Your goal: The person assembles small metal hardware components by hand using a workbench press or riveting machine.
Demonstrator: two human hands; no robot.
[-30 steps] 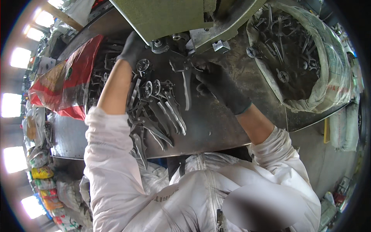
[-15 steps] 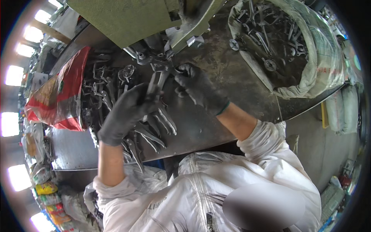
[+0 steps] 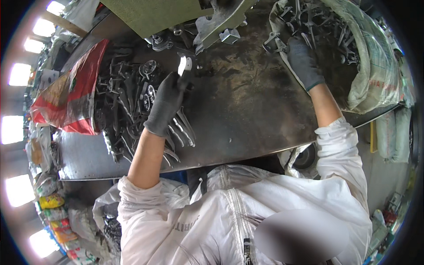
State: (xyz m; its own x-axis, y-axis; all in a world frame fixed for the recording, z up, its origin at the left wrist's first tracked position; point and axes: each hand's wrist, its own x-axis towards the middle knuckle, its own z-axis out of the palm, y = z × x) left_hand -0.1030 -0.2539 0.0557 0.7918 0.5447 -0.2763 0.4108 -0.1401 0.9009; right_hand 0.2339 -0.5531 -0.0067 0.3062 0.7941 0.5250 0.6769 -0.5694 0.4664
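My left hand (image 3: 167, 99), in a dark grey glove, is closed around a shiny curved metal piece (image 3: 185, 65) that juts up past its fingers. The rest of that piece is hidden by the hand. It hovers just below the green machine (image 3: 154, 15), beside a pile of metal plier-like handles (image 3: 183, 128). My right hand (image 3: 305, 64), gloved alike, reaches over the rim of an open woven sack (image 3: 371, 75) full of bare metal parts (image 3: 311, 26). Its fingers are curled; what they grip is hidden. A forked metal part (image 3: 274, 43) lies against the rim by the fingertips.
A red and clear bag (image 3: 70, 101) lies on its side at left, with metal parts spilling from it. A small block-shaped metal piece (image 3: 229, 36) sits by the machine. The dark metal table (image 3: 238, 115) ends at an edge near my body.
My right hand has left the metal assembly under the machine and moved right to the sack's rim. My left hand has risen slightly to the right, still holding metal.
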